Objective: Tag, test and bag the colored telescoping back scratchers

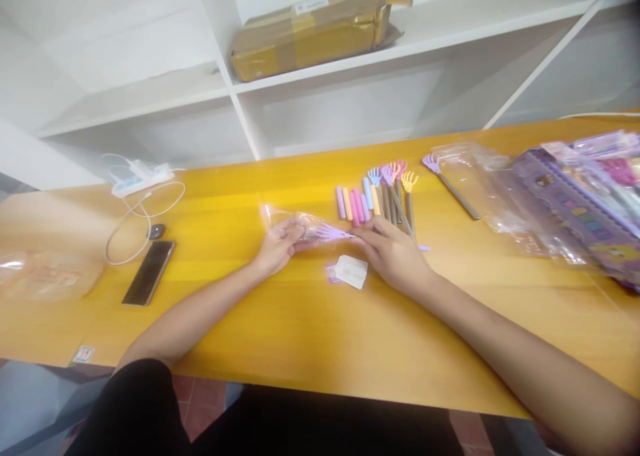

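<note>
Yellow table (300,323): left hand (277,246) pinches clear sleeve (295,224), purple scratcher (327,232) apparently half inside; right hand (393,253) grips scratcher.

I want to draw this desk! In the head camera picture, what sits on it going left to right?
Crinkly bag → phone → left hand → white tag → right hand → lone purple scratcher → purple box.

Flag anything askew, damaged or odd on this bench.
One lone back scratcher lies slanted, apart from the neat row. The brown parcel on the shelf is crumpled and torn at one end. Nothing spilled.
</note>
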Available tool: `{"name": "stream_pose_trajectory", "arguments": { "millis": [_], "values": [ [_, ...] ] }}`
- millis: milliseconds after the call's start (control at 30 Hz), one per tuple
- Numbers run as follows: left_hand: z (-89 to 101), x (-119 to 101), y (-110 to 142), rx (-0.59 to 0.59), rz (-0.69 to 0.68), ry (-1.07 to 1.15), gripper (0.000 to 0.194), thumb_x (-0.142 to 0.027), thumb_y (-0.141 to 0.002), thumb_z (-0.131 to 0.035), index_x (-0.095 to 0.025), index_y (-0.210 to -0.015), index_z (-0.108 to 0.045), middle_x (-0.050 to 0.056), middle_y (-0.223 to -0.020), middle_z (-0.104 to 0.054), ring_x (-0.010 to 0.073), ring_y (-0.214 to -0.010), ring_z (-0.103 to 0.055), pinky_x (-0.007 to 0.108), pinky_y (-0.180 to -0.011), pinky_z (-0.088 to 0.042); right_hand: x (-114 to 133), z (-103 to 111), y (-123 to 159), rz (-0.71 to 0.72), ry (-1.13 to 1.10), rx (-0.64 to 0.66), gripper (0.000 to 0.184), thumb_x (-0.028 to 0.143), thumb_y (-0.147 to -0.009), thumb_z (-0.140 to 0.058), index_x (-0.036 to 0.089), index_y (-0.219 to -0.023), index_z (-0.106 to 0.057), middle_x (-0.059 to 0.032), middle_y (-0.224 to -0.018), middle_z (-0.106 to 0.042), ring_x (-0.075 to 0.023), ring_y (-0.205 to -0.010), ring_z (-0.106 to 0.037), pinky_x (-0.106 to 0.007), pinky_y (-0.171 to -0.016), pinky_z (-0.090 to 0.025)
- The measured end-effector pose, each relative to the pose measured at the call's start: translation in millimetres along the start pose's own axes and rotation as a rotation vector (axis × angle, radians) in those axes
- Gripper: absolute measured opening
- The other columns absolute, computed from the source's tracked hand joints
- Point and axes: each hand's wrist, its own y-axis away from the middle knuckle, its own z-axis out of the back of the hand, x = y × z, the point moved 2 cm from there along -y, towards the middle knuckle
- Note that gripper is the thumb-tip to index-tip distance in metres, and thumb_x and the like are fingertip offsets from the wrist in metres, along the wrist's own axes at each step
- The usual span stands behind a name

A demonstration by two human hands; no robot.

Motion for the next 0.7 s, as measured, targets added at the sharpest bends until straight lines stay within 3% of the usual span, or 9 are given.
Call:
{"name": "stream_pose_trajectory", "arguments": {
  "millis": [267, 400, 500, 600, 700],
  "values": [
    [-5.4, 3, 2, 0.061, 0.013, -0.095, 0.044, -0.049, -0.078, -0.093, -0.014, -0.098, -0.073, 0.010, -0.102, -0.081, 0.0288, -0.102, -0.080, 0.052, -0.101, -0.066, 3, 2, -1, -0.012, -0.141, 0.035, 0.035, 0.040, -0.110, -0.050, 0.024, -0.114, -0.081, -0.0099, -0.098, -0.065, -0.0228, -0.088, -0.067, -0.039, -0.079, -0.056],
    [-6.4, 5, 4, 0.124, 0.041, -0.166, 0.050, -0.051, -0.078, -0.092, -0.015, -0.109, -0.076, 0.013, -0.111, -0.082, 0.0313, -0.104, -0.080, 0.052, -0.101, -0.065, 3, 1, -1, -0.022, -0.247, 0.040, 0.032, 0.043, -0.108, -0.056, 0.027, -0.110, -0.083, -0.0074, -0.088, -0.062, -0.0228, -0.084, -0.065, -0.039, -0.076, -0.055],
    [-8.2, 5, 8, 0.177, 0.057, -0.215, 0.052, -0.052, -0.080, -0.091, -0.017, -0.116, -0.078, 0.014, -0.116, -0.081, 0.0339, -0.109, -0.080, 0.051, -0.100, -0.066, 2, 0, -1, -0.091, -0.364, 0.062, 0.031, 0.047, -0.104, -0.064, 0.028, -0.121, -0.081, -0.0049, -0.084, -0.063, -0.0212, -0.077, -0.064, -0.037, -0.070, -0.054],
    [-12.4, 4, 14, 0.229, 0.063, -0.244, 0.048, -0.050, -0.084, -0.087, -0.019, -0.119, -0.079, 0.014, -0.119, -0.081, 0.0341, -0.107, -0.080, 0.052, -0.100, -0.066, 4, -1, 0, -0.248, -0.512, 0.089, 0.052, 0.052, -0.095, -0.075, 0.027, -0.141, -0.070, -0.0013, -0.081, -0.064, -0.0202, -0.072, -0.064, -0.036, -0.068, -0.055],
    [-16.4, 3, 20, 0.274, 0.080, -0.302, 0.044, -0.049, -0.088, -0.084, -0.016, -0.117, -0.081, 0.015, -0.120, -0.081, 0.0344, -0.109, -0.080, 0.051, -0.103, -0.065, 10, 0, 1, -0.370, -0.619, 0.115, 0.075, 0.061, -0.086, -0.081, 0.024, -0.149, -0.062, 0.0013, -0.077, -0.062, -0.0199, -0.070, -0.064, -0.034, -0.065, -0.054]
  ]
}}
